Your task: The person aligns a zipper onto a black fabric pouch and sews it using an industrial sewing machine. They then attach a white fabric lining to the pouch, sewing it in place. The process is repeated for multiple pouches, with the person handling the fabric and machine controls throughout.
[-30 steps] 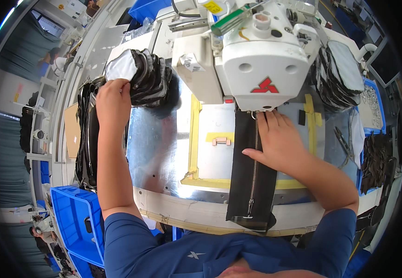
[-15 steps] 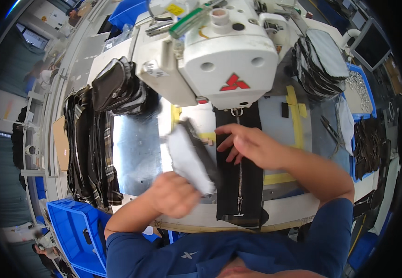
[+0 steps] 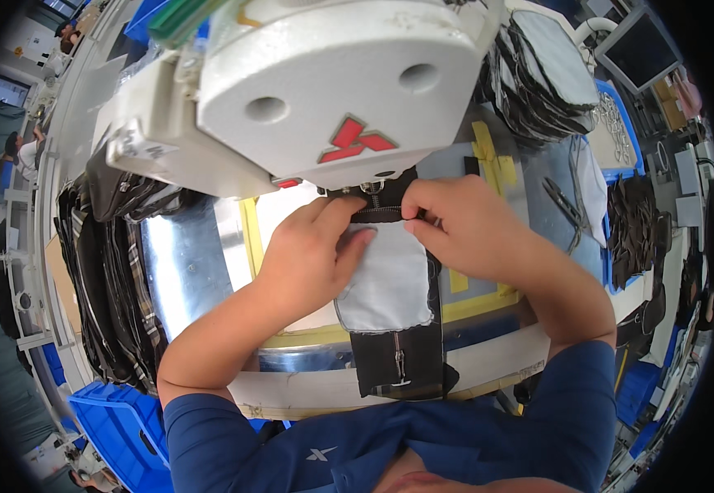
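Note:
A light-grey fabric piece (image 3: 385,278) with a dark zippered top edge lies across a long black zippered strip (image 3: 398,363), beneath the front of a white sewing machine (image 3: 332,82). My left hand (image 3: 307,246) grips the piece's upper left, fingers bent near the machine's foot and thumb on the grey cloth. My right hand (image 3: 464,230) pinches the dark upper right edge just below the needle area. The needle itself is mostly hidden.
Dark fabric stacks stand left (image 3: 110,287) and at back right (image 3: 542,74). Right are scissors (image 3: 566,209), a blue tray of metal parts (image 3: 616,131) and a monitor (image 3: 636,49). A blue bin (image 3: 118,435) is lower left; co-workers sit far left.
My left hand has brought a piece from the left stack onto the black strip. My right hand has closed on that piece's edge. My view has moved closer to the machine.

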### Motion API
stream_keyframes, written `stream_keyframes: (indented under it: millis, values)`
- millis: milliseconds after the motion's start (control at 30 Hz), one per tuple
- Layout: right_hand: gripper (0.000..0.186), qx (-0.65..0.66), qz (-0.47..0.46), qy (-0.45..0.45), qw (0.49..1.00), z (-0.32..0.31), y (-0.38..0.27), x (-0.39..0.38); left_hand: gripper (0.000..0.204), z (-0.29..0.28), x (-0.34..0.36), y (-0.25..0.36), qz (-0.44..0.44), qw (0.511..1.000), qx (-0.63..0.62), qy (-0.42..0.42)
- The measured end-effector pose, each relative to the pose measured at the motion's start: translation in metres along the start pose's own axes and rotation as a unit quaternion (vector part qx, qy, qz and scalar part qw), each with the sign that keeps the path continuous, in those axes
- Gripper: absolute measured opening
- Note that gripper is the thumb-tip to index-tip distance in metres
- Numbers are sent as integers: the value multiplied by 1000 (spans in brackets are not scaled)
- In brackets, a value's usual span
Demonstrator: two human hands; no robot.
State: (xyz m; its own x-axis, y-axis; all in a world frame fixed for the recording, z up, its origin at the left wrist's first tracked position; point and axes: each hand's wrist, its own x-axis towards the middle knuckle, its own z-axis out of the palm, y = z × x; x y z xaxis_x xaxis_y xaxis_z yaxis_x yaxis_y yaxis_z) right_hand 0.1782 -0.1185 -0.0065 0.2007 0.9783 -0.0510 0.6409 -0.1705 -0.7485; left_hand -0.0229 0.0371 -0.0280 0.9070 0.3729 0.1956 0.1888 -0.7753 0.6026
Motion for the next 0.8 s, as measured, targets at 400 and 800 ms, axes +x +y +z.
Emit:
stream_keyframes:
  millis: [400,800]
  values:
    - [18,-75,-235,156,957,32,17,11,24,10,2,-25,183,976,2,116]
    - [18,2,-187,148,971,34,18,8,19,5,1,-18,39,983,-178,36]
